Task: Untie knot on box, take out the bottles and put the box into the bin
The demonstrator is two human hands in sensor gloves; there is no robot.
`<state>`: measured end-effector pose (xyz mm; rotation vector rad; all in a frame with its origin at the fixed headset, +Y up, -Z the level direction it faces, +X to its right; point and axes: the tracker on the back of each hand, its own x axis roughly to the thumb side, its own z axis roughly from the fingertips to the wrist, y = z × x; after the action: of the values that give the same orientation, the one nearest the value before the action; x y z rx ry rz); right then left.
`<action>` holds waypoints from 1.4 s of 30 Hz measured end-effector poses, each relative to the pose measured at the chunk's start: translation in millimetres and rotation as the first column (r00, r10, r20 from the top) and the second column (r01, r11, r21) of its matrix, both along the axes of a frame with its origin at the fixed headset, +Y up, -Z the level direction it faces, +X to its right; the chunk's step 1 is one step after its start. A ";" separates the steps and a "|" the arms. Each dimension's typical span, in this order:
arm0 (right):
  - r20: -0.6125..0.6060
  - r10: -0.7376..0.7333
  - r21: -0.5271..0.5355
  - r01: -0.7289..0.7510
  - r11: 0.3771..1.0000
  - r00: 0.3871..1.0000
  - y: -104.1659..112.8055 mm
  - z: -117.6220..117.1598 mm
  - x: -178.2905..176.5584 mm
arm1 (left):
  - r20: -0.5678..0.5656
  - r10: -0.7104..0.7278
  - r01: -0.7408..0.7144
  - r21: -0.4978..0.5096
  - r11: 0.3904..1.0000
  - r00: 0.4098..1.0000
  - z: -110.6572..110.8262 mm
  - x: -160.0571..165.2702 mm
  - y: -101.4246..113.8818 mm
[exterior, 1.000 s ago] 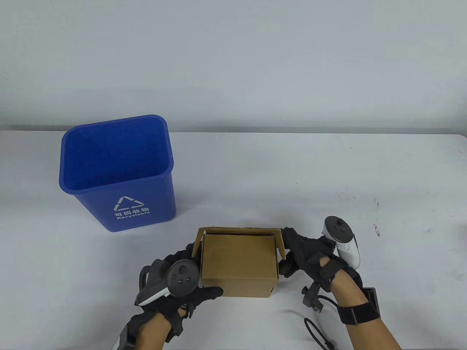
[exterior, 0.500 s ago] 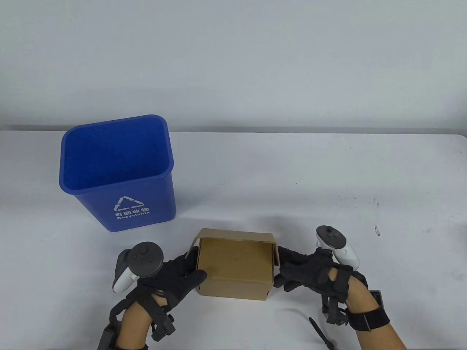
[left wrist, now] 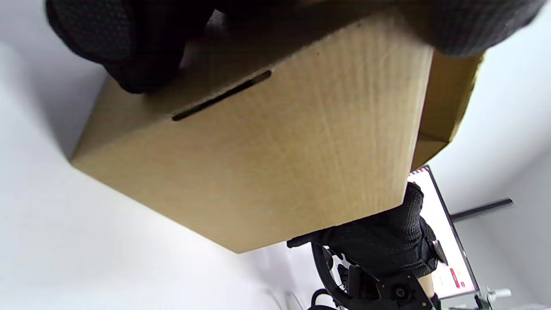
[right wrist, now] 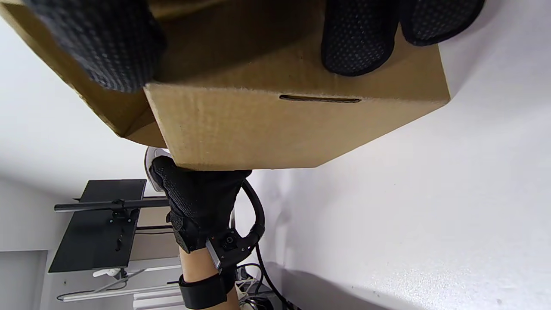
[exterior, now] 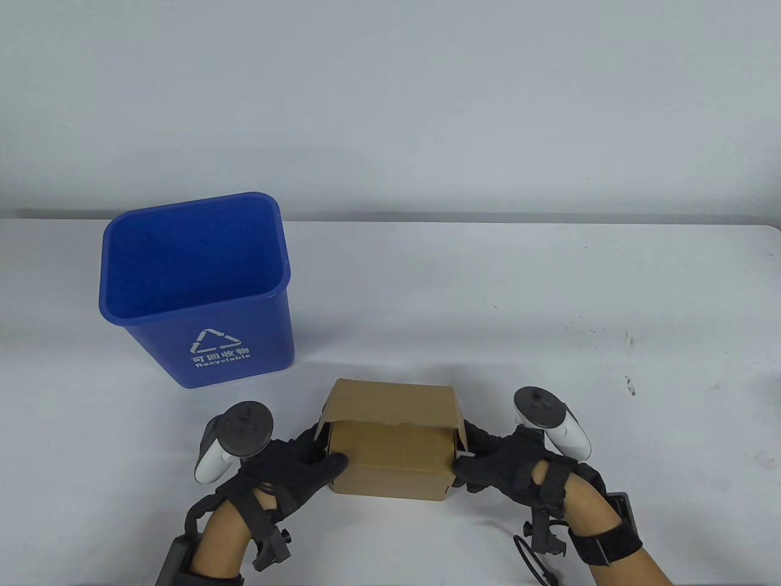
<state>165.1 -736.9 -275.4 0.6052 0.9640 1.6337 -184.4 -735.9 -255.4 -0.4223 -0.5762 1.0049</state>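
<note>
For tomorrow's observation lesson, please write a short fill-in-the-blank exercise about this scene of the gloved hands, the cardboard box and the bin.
1. The cardboard box is held between ____ gloved hands, the left hand and the right hand.
2. The colour of the bin is ____.
3. In the table view, the bin stands to the ____ of the box.

Missing words: two; blue; left

Box: the cardboard box (exterior: 390, 448) sits on the table (exterior: 488, 293) near its front edge, between my hands.
Left hand: my left hand (exterior: 293, 467) grips the box's left end.
Right hand: my right hand (exterior: 509, 467) grips its right end.
Bin: the recycling bin (exterior: 198, 287) stands upright behind and left of the box, apart from it.
</note>
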 end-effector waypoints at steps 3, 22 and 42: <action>0.090 0.020 0.130 -0.032 0.991 0.996 8.4 -1.2 3.4 | -0.024 0.020 -0.018 0.108 0.994 1.000 0.5 7.2 2.3; 0.062 0.112 0.332 -0.126 0.935 0.992 -6.1 -9.0 -5.7 | -0.056 0.022 -0.019 0.055 0.998 0.998 -2.5 8.5 0.6; 0.158 0.209 0.359 -0.254 0.898 0.965 -15.3 -10.9 -7.3 | -0.129 0.055 -0.059 -0.032 0.998 0.990 -4.6 3.3 -5.2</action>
<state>157.8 -752.2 -286.4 0.6608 0.6562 2.0707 -181.2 -741.1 -260.0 -0.3718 -0.4577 1.0900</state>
